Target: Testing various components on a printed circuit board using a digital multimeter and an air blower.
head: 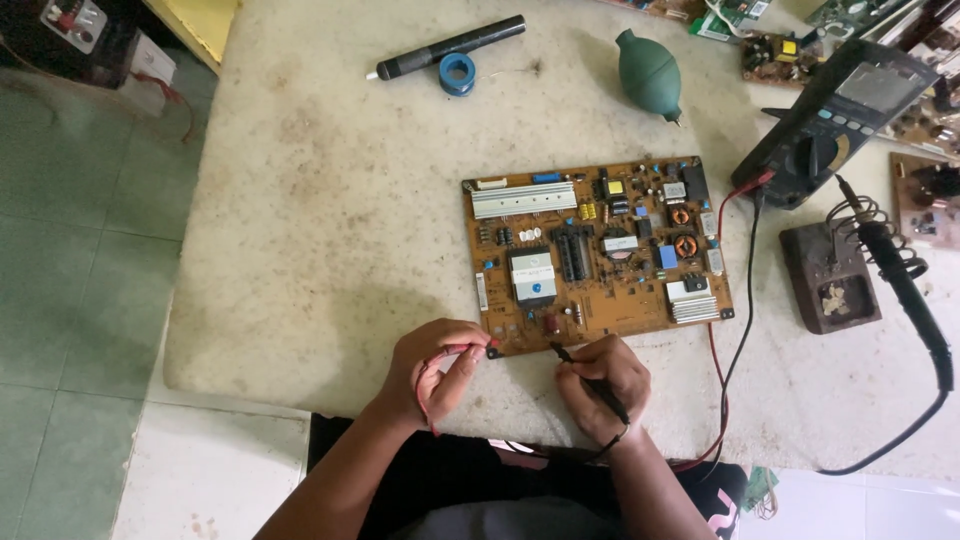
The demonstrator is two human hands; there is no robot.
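Observation:
An orange-brown circuit board with heat sinks, coils and capacitors lies on the pale worktop. My left hand grips a red test probe, its tip at the board's near left corner. My right hand holds a black test probe like a pen, tip touching the board's near edge. Red and black leads run from the probes up to a dark multimeter at the right.
A soldering iron rests in its coil stand on a brown base at right. A green rubber blower, a black desoldering pump and a blue solder spool lie at the back. More boards crowd the far right corner.

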